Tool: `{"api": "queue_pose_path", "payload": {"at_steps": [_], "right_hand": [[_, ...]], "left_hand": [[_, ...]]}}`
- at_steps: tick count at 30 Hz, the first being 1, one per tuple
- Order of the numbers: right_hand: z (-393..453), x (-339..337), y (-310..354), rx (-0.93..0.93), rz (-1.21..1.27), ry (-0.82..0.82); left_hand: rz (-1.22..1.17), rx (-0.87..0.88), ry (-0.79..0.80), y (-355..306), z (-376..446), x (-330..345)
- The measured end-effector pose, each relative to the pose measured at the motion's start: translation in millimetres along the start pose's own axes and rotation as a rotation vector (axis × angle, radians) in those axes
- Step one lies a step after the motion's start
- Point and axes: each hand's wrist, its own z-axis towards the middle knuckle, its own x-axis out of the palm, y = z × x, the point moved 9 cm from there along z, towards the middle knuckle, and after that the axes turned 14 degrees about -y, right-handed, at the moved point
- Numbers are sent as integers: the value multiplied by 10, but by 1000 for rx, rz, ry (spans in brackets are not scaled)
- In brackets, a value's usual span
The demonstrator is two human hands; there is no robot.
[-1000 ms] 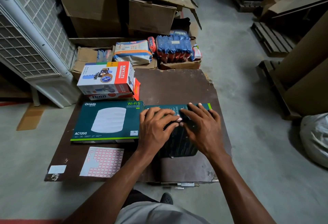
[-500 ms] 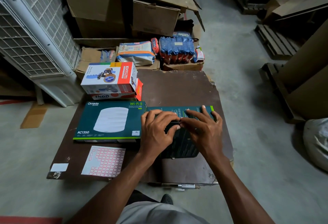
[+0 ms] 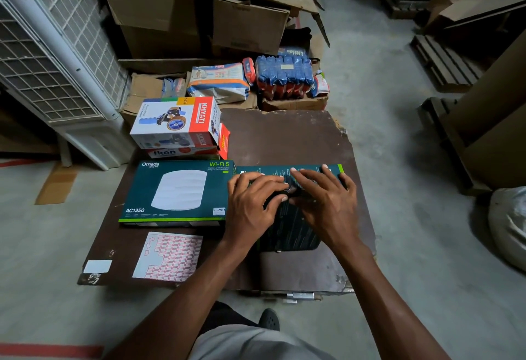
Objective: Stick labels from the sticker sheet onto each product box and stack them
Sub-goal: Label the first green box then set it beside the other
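On a worn brown board (image 3: 284,137) laid over a warehouse floor, seen from the head camera, a person works on a dark green product box (image 3: 290,217) lying text side up; the left hand (image 3: 253,205) and right hand (image 3: 324,205) meet over its middle, fingers curled inward, fingertips pinching or pressing something small and pale, likely a label, though it is too small to be sure; just left of it, touching edge to edge, lies a second green box (image 3: 176,191) printed Omada and Wi-Fi 5, with no red-bordered label visible on its face; behind that stands a short stack of white and red boxes (image 3: 176,129), whether labelled cannot be told; the sticker sheet (image 3: 168,257) lies flat near the front edge, well apart from both hands, several of its red-bordered labels already gone from the upper left; a judgement: labelling appears under way on one box, at least one box seems left, and stacking the green boxes is not yet done
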Motion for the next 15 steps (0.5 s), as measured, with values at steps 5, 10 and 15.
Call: {"api": "queue_pose_path", "payload": {"at_steps": [5, 10, 15], "right_hand": [[79, 101, 45, -38, -180, 175], [113, 253, 99, -47, -291, 316], [116, 320, 145, -2, -253, 389]], "left_hand": [[5, -5, 14, 17, -19, 14], [11, 1, 29, 40, -40, 25], [-26, -26, 22, 79, -78, -1]]}}
